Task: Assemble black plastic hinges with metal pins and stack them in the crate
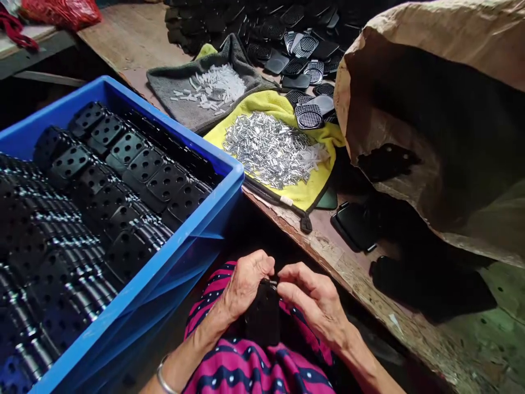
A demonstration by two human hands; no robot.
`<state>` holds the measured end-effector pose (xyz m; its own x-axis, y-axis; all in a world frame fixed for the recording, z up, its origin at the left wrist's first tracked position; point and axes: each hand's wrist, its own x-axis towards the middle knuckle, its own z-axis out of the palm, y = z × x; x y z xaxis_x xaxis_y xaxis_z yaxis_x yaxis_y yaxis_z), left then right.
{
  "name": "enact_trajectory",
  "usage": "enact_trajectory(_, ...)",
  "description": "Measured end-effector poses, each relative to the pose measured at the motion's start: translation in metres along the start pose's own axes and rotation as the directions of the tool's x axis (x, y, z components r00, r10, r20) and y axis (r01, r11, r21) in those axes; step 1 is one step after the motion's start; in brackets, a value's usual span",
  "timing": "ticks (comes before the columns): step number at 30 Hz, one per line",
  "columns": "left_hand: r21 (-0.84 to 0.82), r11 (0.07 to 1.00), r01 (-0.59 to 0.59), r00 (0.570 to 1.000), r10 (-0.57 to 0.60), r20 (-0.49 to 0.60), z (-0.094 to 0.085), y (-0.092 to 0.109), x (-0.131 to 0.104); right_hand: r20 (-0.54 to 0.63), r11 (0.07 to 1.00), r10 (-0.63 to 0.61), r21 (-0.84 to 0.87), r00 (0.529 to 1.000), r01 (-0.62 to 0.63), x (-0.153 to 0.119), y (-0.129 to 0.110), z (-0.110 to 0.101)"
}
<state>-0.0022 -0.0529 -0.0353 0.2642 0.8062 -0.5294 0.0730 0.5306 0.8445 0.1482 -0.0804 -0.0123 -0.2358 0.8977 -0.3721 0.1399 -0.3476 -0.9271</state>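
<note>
A flat black plastic piece point(263, 317) hangs over the patterned cloth on my lap. My left hand point(251, 279) grips its upper left part, fingers curled in. At its upper right corner, the thumb and fingers of my right hand point(307, 293) are pinched near a small shiny part on its top edge; what they hold is too small to make out. Beyond my hands, a yellow cloth point(268, 101) bears a heap of small metal pins point(270, 148). Behind it, a grey cloth point(164, 82) carries white plastic bits point(221, 85).
A blue crate point(197, 219) full of black pieces with metal rods stands at the left. On the wooden table point(348, 273) lie black parts point(356, 225) and a pile of round-grid pieces point(305, 46). A large open brown paper bag point(443, 27) is at the right.
</note>
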Motion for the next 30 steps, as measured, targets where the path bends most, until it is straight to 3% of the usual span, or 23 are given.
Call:
enact_trajectory(3,0.084,0.995,-0.052,0.994,0.06,-0.088,0.001,0.01,0.003,0.011,0.979,0.185,0.089,0.983,-0.185,-0.003,0.002,0.008)
enact_trajectory(6,-0.07,0.997,-0.041,0.994,0.033,-0.107,0.001,0.014,0.005,-0.024,0.942,0.26,0.225,0.965,-0.249,-0.002,0.01,0.02)
enact_trajectory(10,-0.366,0.931,-0.017,0.996,-0.017,-0.09,-0.001,0.01,-0.001,-0.082,0.91,0.2,0.385,0.976,-0.154,0.004,0.018,0.025)
enact_trajectory(14,-0.228,0.97,-0.09,0.991,0.064,-0.116,0.0,-0.002,-0.011,-0.139,0.921,0.115,0.387,0.984,-0.053,0.01,0.019,0.024)
enact_trajectory(20,-0.071,0.973,-0.221,0.946,0.196,-0.258,0.001,-0.02,-0.019,-0.201,0.981,0.002,0.193,0.98,0.038,0.01,0.025,0.032)
enact_trajectory(23,0.095,0.969,-0.228,0.924,0.246,-0.294,0.0,-0.025,-0.021,-0.265,0.991,-0.127,-0.07,0.956,0.112,0.008,0.03,0.035)
enact_trajectory(26,0.141,0.958,-0.251,0.931,0.279,-0.234,0.001,-0.026,-0.022,-0.257,0.888,-0.371,-0.379,0.892,0.26,0.007,0.033,0.033)
enact_trajectory(30,-0.032,0.955,-0.295,0.941,0.284,-0.184,0.0,-0.025,-0.021,-0.173,0.748,-0.572,-0.51,0.802,0.424,0.006,0.029,0.027)
